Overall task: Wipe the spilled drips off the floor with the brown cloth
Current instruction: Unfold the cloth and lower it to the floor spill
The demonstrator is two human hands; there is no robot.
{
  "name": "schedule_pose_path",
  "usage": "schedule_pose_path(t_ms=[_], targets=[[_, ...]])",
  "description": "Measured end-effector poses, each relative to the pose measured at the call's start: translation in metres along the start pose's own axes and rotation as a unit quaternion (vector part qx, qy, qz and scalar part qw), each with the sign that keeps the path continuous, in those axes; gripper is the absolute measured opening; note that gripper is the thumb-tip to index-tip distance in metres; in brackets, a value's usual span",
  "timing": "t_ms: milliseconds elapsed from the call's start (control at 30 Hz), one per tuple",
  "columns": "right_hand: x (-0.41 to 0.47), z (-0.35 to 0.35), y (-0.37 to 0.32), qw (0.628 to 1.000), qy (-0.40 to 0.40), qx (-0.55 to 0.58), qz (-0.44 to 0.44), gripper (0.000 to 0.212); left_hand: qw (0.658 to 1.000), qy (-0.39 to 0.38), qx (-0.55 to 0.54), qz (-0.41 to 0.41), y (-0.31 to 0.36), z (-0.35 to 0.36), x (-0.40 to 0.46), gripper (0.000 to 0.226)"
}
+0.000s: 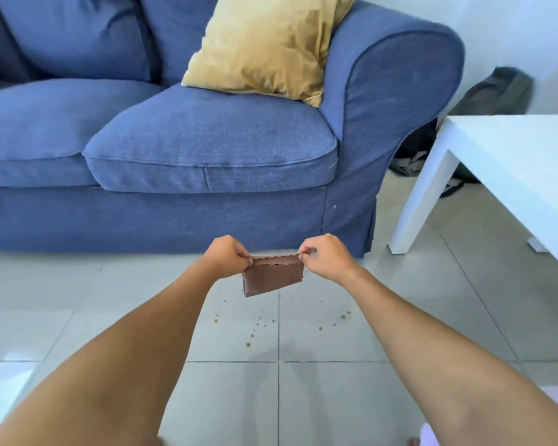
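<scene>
A small brown cloth point(273, 276), folded into a rectangle, hangs in the air in front of the sofa. My left hand point(226, 255) pinches its upper left corner and my right hand point(324, 257) pinches its upper right corner. Below the cloth, several small brownish drips point(261, 323) are scattered over the pale floor tiles, spreading from about the left forearm to a larger spot point(343, 316) near the right forearm. The cloth is above the floor and does not touch the drips.
A blue sofa point(207, 149) with a yellow cushion point(264, 46) stands right behind the hands. A white low table point(512, 162) stands to the right, its leg point(413, 204) on the tiles. A dark bag point(493, 94) lies beside the sofa arm.
</scene>
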State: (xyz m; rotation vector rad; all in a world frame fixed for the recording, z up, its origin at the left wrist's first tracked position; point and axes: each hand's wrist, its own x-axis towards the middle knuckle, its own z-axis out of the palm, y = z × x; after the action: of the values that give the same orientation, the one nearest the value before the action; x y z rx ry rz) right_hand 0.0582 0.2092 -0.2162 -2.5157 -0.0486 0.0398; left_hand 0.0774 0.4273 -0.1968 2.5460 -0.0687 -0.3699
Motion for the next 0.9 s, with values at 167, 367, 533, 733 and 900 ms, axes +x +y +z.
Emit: schedule_pose_path(t_ms=[167,367,533,733,900], targets=[[-0.026,-0.038,-0.021,1.0,0.024,0.0,-0.005,0.015,0.999,0.001,-0.046,0.007,0.021,-0.021,-0.031,0.02],[-0.047,-0.063,-0.047,0.998,0.052,-0.03,-0.036,0.023,0.995,0.037,-0.093,0.006,0.035,-0.04,-0.048,0.015],[-0.055,-0.072,-0.069,0.997,0.066,0.01,-0.037,0.024,0.988,0.077,-0.133,0.006,0.032,-0.054,-0.063,0.017],[-0.052,-0.075,-0.091,0.991,0.067,0.113,-0.006,0.024,0.986,0.138,-0.085,0.041,0.026,-0.07,-0.072,0.021],[-0.049,-0.076,-0.098,0.981,0.077,0.176,-0.007,0.024,0.976,0.198,0.004,0.094,0.03,-0.072,-0.072,0.025]])
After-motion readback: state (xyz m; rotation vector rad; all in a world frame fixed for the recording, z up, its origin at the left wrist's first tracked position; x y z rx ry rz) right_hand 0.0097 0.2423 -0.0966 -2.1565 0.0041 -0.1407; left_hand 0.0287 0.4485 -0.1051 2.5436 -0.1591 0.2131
